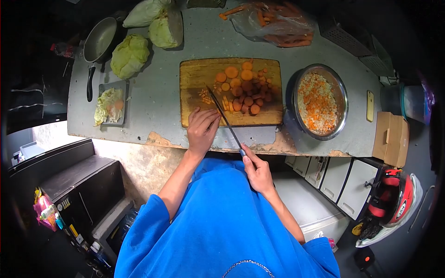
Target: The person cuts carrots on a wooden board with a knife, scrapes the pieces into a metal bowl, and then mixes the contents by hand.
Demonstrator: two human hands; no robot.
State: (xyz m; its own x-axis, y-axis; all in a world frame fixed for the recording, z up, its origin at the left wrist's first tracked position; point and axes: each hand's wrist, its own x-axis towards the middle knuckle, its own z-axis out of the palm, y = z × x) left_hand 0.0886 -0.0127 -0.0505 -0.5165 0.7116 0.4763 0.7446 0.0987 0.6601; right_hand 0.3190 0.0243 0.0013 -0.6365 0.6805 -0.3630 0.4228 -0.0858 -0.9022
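My right hand (257, 173) is wrapped around the handle of a kitchen knife (227, 121), its long blade slanting up and left across the wooden cutting board (194, 76). My left hand (203, 132) rests at the board's lower left edge, fingers together and bent, with a bit of carrot (219, 111) showing at the fingertips beside the blade. Small diced carrot (205, 96) lies left of the knife tip. Just right of the blade are several carrot strips (225, 104). Carrot rounds (246, 74) and other carrot slices are heaped across the board's right half.
To the right stands a metal bowl (344, 99) of chopped carrot and pale bits. A bag of carrots (278, 23) lies at the back. Cabbages (130, 55), a frying pan (100, 39) and a tray of scraps (124, 88) are on the left. A phone (370, 105) lies far right.
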